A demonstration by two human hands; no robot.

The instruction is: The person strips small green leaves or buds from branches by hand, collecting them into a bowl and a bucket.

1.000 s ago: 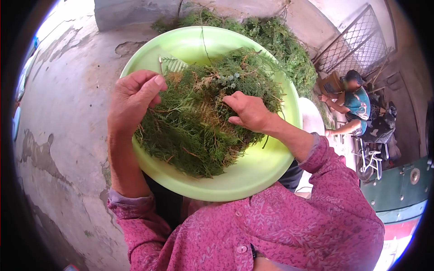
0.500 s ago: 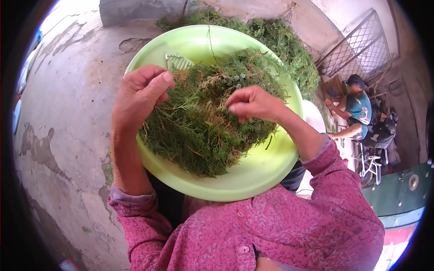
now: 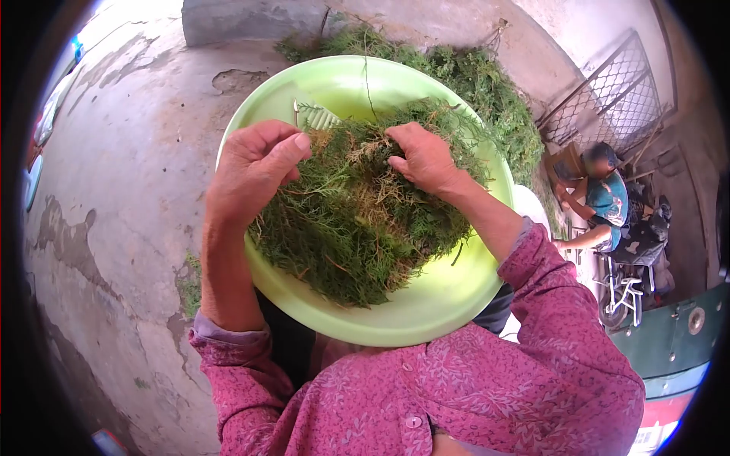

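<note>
A large light-green basin (image 3: 365, 332) rests over my lap, holding a heap of green cypress-like sprigs (image 3: 334, 251) with some browned bits. Above the basin's left side is my left hand (image 3: 262, 162), its thumb and fingers pressed together; anything between them is too small to make out. On the upper right part of the heap, my right hand (image 3: 427, 158) has its thumb and forefinger apart beside brownish sprigs. Whether it touches them is unclear. A pale ribbed piece (image 3: 319, 115) lies inside the basin near my left hand.
More green branches (image 3: 502, 99) are piled on the ground behind the basin, against a low wall (image 3: 251, 19). At the right, another person (image 3: 607, 197) sits near a metal lattice (image 3: 608, 99). A dark green panel (image 3: 677, 327) stands at the lower right.
My right hand has moved up and away over the heap, and its thumb and forefinger have parted. My left hand stays closed near the left rim. The view has shifted slightly.
</note>
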